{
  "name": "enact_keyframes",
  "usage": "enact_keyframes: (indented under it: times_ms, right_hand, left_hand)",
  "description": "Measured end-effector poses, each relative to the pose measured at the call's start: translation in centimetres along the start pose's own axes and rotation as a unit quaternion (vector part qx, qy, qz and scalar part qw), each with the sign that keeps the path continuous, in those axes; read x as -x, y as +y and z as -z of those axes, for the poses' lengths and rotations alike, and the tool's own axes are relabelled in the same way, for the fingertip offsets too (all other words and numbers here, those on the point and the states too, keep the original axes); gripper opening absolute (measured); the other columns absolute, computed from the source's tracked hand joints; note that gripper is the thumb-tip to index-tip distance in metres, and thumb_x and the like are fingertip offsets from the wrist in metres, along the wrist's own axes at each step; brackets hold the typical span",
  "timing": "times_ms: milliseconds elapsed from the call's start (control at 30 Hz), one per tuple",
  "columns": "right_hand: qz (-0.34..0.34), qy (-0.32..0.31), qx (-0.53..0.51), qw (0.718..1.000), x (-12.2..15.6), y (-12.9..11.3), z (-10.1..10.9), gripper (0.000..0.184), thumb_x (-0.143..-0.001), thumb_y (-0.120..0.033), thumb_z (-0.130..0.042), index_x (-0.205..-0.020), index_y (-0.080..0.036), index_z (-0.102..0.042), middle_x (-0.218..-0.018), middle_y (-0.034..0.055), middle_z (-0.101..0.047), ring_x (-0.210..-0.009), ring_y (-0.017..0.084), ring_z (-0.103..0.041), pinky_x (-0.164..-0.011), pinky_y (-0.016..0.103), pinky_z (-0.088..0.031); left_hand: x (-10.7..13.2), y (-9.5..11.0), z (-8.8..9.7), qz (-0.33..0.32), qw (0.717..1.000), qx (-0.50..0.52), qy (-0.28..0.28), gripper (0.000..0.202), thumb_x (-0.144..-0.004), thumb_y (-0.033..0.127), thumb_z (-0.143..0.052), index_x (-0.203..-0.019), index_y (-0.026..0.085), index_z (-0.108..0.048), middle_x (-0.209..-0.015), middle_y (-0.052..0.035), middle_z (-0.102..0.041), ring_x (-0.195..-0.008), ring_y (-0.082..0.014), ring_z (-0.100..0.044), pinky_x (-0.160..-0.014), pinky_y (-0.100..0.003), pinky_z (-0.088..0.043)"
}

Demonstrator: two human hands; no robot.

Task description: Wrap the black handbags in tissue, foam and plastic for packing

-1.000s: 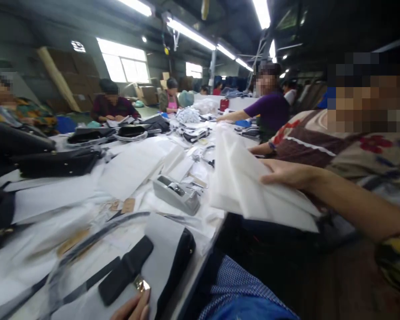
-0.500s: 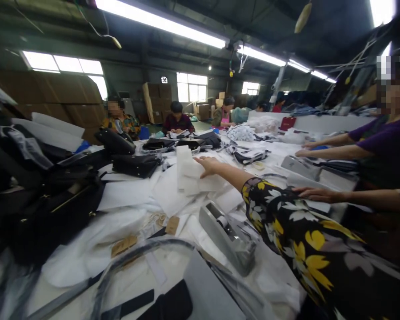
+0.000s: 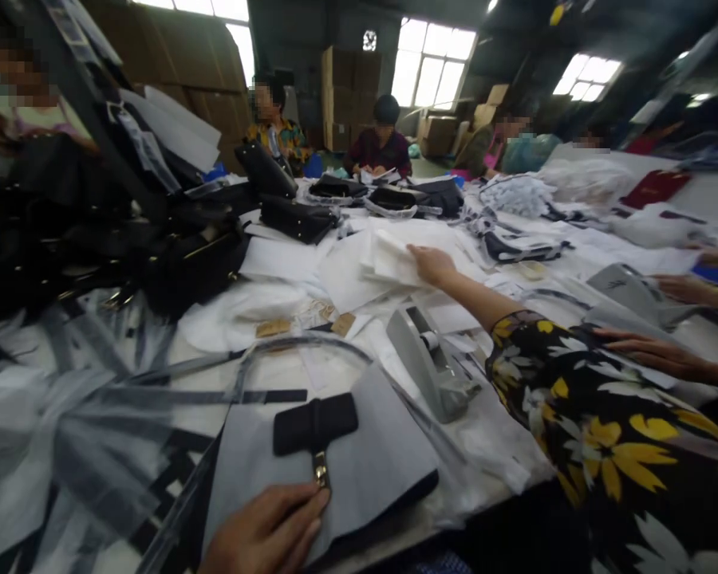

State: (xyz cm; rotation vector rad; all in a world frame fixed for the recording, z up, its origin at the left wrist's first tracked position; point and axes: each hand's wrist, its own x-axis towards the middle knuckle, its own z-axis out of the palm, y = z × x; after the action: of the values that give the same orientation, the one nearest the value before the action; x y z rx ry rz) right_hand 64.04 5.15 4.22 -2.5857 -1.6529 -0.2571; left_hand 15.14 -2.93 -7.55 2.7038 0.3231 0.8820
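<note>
My left hand (image 3: 269,522) is closed at the near edge of the table, its fingertips pinching the end of a black strap (image 3: 318,461) with a gold clasp. The strap runs up to a black padded tab (image 3: 315,422). Under these lies a dark handbag (image 3: 428,483), mostly hidden by a pale grey sheet (image 3: 388,446). My right arm is stretched forward, and my right hand (image 3: 435,265) closes its fingers on the edge of some folded white packing sheets (image 3: 388,253). A wrapped bag handle (image 3: 311,341) curves behind the bag.
A grey tape dispenser (image 3: 431,363) stands beneath my right forearm. Black handbags (image 3: 173,255) are heaped at the left, near plastic wrap (image 3: 108,446). At the right a co-worker's hand (image 3: 652,351) rests by another tape dispenser (image 3: 625,291). Several people sit across the table.
The view has tilted down and swung left. My left hand has come into view on the strap. The white sheets, upright before, now lie lower and flatter under my right hand.
</note>
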Motion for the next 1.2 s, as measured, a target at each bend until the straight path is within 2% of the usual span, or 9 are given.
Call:
enact_keyframes:
  times_ms: [133, 200, 267, 367, 467, 600, 733, 1033, 1200]
  right_hand:
    - [0.059, 0.081, -0.022, 0.995, 3.1, -3.5, 4.3, 0.051, -0.095, -0.011, -0.04, -0.144, -0.017, -0.049, -0.142, 0.014, -0.055, -0.124, 0.034, -0.055, -0.104, 0.052, -0.041]
    - [0.127, 0.108, -0.047, 0.985, 7.3, -6.9, 6.5, 0.053, -0.095, -0.015, -0.041, -0.147, -0.026, -0.046, -0.149, 0.0044, -0.05, -0.129, 0.03, -0.051, -0.108, 0.049, -0.039]
    - [0.21, 0.073, -0.11, 0.969, 12.9, -10.6, 7.8, 0.055, -0.096, -0.022, -0.042, -0.15, -0.033, -0.041, -0.15, 0.0, -0.049, -0.128, 0.03, -0.052, -0.105, 0.049, -0.043]
    - [0.357, -0.026, -0.168, 0.918, 21.1, -15.4, 7.1, 0.053, -0.095, -0.028, -0.045, -0.145, -0.043, -0.045, -0.148, -0.0062, -0.049, -0.127, 0.028, -0.053, -0.103, 0.047, -0.045]
    - [0.432, -0.062, -0.152, 0.887, 25.7, -17.5, 4.0, 0.051, -0.095, -0.028, -0.047, -0.144, -0.04, -0.047, -0.145, -0.0011, -0.054, -0.121, 0.028, -0.057, -0.096, 0.045, -0.05]
    - [0.45, -0.071, -0.155, 0.877, 27.6, -16.9, -0.4, 0.054, -0.094, -0.021, -0.048, -0.148, -0.026, -0.044, -0.149, 0.0042, -0.049, -0.137, 0.026, -0.042, -0.113, 0.045, -0.037]
    - [0.444, -0.089, -0.161, 0.877, 28.8, -15.8, -2.6, 0.061, -0.093, -0.012, -0.042, -0.152, -0.02, -0.034, -0.158, 0.0052, -0.036, -0.146, 0.024, -0.028, -0.121, 0.049, -0.021]
    - [0.428, -0.113, -0.17, 0.88, 29.5, -15.9, -3.0, 0.07, -0.085, -0.012, -0.046, -0.154, -0.019, -0.033, -0.161, 0.0055, -0.03, -0.148, 0.026, -0.023, -0.121, 0.05, -0.016]
    - [0.426, -0.093, -0.191, 0.879, 29.7, -15.8, -3.4, 0.07, -0.083, -0.014, -0.047, -0.152, -0.019, -0.035, -0.159, 0.0062, -0.033, -0.147, 0.027, -0.027, -0.12, 0.052, -0.018]
  left_hand:
    - [-0.1, 1.3, 1.0, -0.002, 0.999, 0.027, -0.043, 0.03, -0.097, 0.017, -0.053, -0.125, 0.019, -0.062, -0.107, -0.0083, -0.07, -0.096, -0.0149, -0.068, -0.082, -0.023, -0.058]
    - [-0.4, 1.3, 1.0, 0.006, 0.999, 0.029, -0.034, 0.03, -0.097, 0.018, -0.053, -0.125, 0.019, -0.063, -0.108, -0.0083, -0.07, -0.096, -0.0155, -0.069, -0.082, -0.025, -0.059]
    - [-0.5, 1.3, 0.9, 0.008, 0.999, 0.026, -0.029, 0.029, -0.097, 0.019, -0.052, -0.124, 0.02, -0.064, -0.108, -0.0076, -0.07, -0.095, -0.0154, -0.069, -0.082, -0.025, -0.059]
    - [-0.2, 1.3, 0.6, 0.011, 1.0, 0.007, -0.019, 0.028, -0.097, 0.021, -0.053, -0.123, 0.023, -0.065, -0.11, -0.0051, -0.071, -0.096, -0.0149, -0.07, -0.085, -0.026, -0.059]
    - [0.4, 1.4, 0.4, 0.014, 1.0, -0.014, -0.007, 0.027, -0.097, 0.024, -0.055, -0.122, 0.023, -0.066, -0.106, -0.0035, -0.074, -0.089, -0.0157, -0.072, -0.081, -0.026, -0.059]
    - [0.9, 1.3, 0.2, -0.007, 0.999, -0.039, -0.006, 0.021, -0.097, 0.024, -0.054, -0.108, 0.021, -0.072, -0.086, -0.003, -0.075, -0.072, -0.0168, -0.071, -0.068, -0.027, -0.058]
    - [0.9, 0.9, 0.4, -0.033, 0.999, -0.037, -0.007, 0.025, -0.099, 0.025, -0.05, -0.092, 0.02, -0.073, -0.081, -0.0032, -0.074, -0.068, -0.015, -0.069, -0.065, -0.025, -0.055]
    - [1.7, 2.6, 0.1, -0.027, 0.993, -0.106, 0.037, 0.014, -0.096, 0.02, -0.057, -0.091, 0.018, -0.07, -0.076, -0.0017, -0.072, -0.064, -0.0173, -0.067, -0.062, -0.028, -0.053]
    - [1.7, 5.4, 1.4, -0.044, 0.984, -0.135, 0.111, 0.019, -0.089, 0.012, -0.065, -0.108, 0.013, -0.067, -0.1, -0.0075, -0.075, -0.089, -0.0184, -0.07, -0.084, -0.03, -0.056]
